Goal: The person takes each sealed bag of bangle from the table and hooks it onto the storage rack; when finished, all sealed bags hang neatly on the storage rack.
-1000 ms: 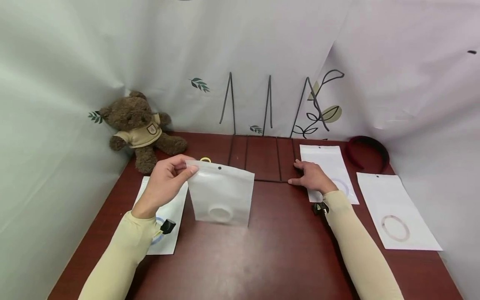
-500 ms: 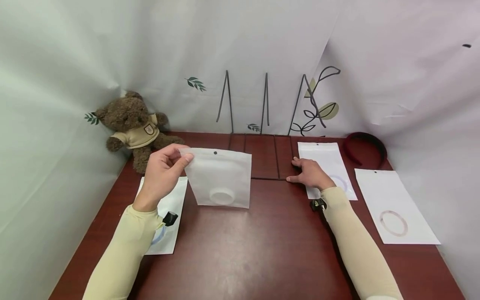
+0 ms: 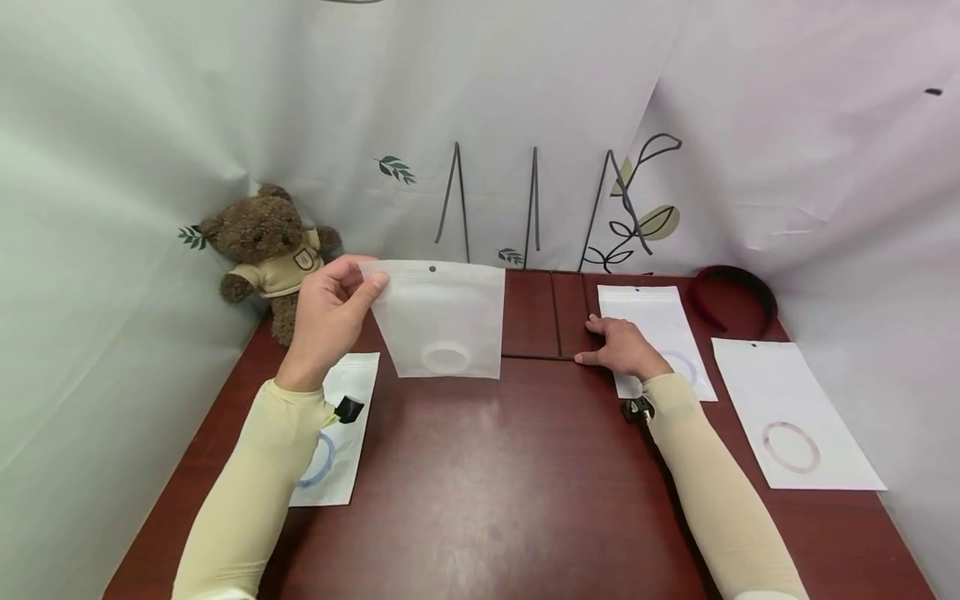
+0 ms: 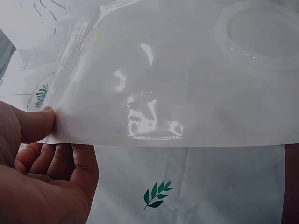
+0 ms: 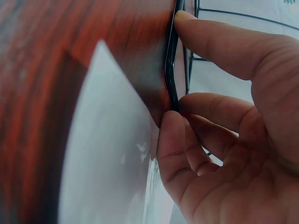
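Note:
My left hand (image 3: 322, 329) pinches the top left corner of a translucent white pouch (image 3: 442, 308) between thumb and fingers. The pouch hangs above the table, a hang hole at its top and a pale ring (image 3: 427, 358) showing near its bottom. In the left wrist view the pouch (image 4: 210, 102) spreads out beyond the thumb. Behind it stands a black wire rack (image 3: 536, 357) with three upright hooked prongs, its base partly hidden by the pouch. My right hand (image 3: 626, 348) holds the base's front right corner; in the right wrist view, thumb and curled fingers are on the bar (image 5: 170, 70).
One flat pouch (image 3: 360, 375) with a blue ring lies under my left forearm. Two more pouches, one beside my right hand (image 3: 652, 312) and one farther right (image 3: 772, 383), lie near a dark red headband (image 3: 765, 293). A teddy bear (image 3: 262, 229) sits back left against the white curtain.
My left hand has lifted the pouch higher, away from me toward the rack's prongs. My right hand stays on the rack's corner.

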Action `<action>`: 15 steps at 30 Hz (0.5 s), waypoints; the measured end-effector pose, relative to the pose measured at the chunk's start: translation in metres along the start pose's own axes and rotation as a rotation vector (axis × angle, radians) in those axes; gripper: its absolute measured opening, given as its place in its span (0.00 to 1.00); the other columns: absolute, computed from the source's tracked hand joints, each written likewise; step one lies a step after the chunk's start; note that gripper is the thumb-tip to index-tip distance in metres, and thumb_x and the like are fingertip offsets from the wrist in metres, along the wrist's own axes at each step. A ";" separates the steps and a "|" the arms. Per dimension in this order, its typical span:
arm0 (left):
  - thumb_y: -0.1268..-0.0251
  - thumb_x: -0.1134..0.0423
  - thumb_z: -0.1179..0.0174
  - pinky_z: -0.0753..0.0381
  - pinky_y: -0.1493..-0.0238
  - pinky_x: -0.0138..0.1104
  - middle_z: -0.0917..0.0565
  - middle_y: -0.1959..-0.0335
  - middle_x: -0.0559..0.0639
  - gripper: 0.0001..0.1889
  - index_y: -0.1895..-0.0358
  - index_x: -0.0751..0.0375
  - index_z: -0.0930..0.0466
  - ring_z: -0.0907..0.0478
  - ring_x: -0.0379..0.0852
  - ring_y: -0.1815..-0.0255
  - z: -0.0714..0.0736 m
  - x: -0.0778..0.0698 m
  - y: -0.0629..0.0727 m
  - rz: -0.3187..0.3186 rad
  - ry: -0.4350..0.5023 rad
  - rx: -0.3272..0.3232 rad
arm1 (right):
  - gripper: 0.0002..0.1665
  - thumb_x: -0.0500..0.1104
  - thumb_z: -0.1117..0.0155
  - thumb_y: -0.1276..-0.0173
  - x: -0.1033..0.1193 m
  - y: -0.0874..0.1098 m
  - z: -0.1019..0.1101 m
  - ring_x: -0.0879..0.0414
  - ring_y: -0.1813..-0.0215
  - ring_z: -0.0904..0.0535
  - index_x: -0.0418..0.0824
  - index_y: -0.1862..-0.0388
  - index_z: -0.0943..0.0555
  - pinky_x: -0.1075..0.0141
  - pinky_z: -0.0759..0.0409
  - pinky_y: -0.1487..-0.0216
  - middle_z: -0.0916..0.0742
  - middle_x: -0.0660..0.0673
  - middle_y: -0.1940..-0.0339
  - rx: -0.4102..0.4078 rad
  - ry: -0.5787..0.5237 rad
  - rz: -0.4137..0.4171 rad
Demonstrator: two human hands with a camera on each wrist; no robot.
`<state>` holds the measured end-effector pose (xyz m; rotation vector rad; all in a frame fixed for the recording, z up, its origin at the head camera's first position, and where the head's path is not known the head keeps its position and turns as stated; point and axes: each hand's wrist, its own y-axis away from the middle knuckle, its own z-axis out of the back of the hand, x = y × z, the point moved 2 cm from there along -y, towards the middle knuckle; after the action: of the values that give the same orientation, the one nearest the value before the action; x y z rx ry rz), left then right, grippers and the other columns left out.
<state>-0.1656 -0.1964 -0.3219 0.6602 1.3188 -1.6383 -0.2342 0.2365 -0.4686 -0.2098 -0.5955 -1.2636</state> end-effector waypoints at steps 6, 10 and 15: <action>0.23 0.60 0.34 0.22 0.66 0.29 0.12 0.70 0.36 0.11 0.49 0.64 0.12 0.17 0.38 0.70 -0.005 0.001 -0.012 0.029 -0.005 -0.025 | 0.50 0.52 0.23 0.32 -0.001 0.000 -0.003 0.31 0.16 0.42 0.27 0.21 0.33 0.40 0.42 0.18 0.32 0.31 0.18 0.002 0.006 -0.003; 0.23 0.60 0.34 0.22 0.66 0.29 0.13 0.70 0.36 0.12 0.49 0.66 0.12 0.18 0.37 0.70 -0.007 0.001 -0.018 0.034 0.020 -0.056 | 0.50 0.52 0.23 0.32 -0.001 0.000 -0.003 0.31 0.16 0.41 0.26 0.21 0.32 0.39 0.42 0.18 0.31 0.30 0.19 0.001 0.009 0.004; 0.23 0.58 0.34 0.21 0.63 0.29 0.12 0.67 0.36 0.14 0.48 0.66 0.13 0.16 0.37 0.66 -0.009 0.002 -0.028 0.033 0.025 -0.078 | 0.50 0.52 0.23 0.32 -0.001 0.001 -0.001 0.30 0.16 0.41 0.26 0.22 0.32 0.39 0.42 0.18 0.31 0.30 0.19 -0.005 0.019 0.002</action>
<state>-0.1921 -0.1876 -0.3133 0.6538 1.3751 -1.5491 -0.2331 0.2366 -0.4700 -0.2024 -0.5756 -1.2642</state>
